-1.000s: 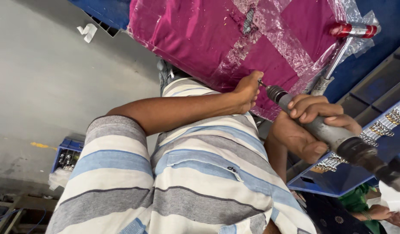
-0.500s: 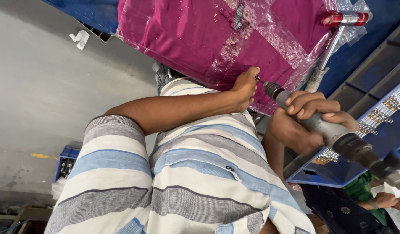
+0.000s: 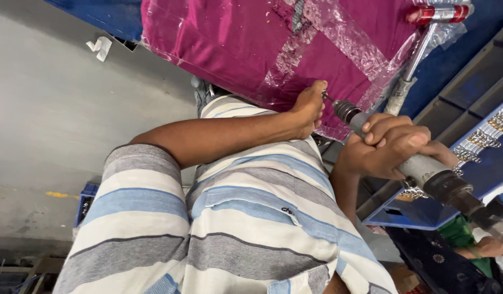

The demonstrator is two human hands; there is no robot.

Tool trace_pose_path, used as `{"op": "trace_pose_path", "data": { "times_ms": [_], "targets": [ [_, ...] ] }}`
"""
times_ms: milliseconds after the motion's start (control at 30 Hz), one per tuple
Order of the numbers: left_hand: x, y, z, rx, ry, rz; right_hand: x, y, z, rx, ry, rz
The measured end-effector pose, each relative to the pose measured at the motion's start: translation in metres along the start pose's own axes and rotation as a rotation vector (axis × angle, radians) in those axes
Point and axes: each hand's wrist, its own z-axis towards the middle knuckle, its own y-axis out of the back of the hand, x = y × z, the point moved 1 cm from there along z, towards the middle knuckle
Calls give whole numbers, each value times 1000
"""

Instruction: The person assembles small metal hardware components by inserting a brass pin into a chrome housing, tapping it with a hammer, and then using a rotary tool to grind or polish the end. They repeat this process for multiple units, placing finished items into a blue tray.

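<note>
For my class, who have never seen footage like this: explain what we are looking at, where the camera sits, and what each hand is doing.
The camera is worn on a person's head and looks down along their striped shirt. There is no machine, only two bare hands. The left hand presses against a magenta fabric-covered case wrapped in clear plastic. The right hand has its grip around a grey powered screwdriver, whose tip meets the case beside the left fingers. A blue tray of small metal parts sits at the right.

left arm outstretched, hand (image 3: 308, 106) fingers pinched | right hand (image 3: 390, 146) fingers wrapped tight, wrist bent
</note>
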Motion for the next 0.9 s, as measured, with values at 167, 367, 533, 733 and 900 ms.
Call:
{"op": "trace_pose_path", "data": {
  "times_ms": [167, 367, 533, 733, 900],
  "targets": [
    [-7, 5, -5, -22, 25, 26, 5, -2, -4, 114, 67, 10],
    [-13, 12, -4, 17, 25, 76, 14, -7, 10, 180, -8, 135],
    [-13, 13, 0, 36, 11, 99, 13, -8, 11, 191, 11, 132],
    [-9, 8, 5, -54, 37, 95, 1, -13, 10, 54, 59, 82],
    [-5, 6, 3, -30, 14, 47, 3, -11, 9, 70, 57, 88]
  ]
}}
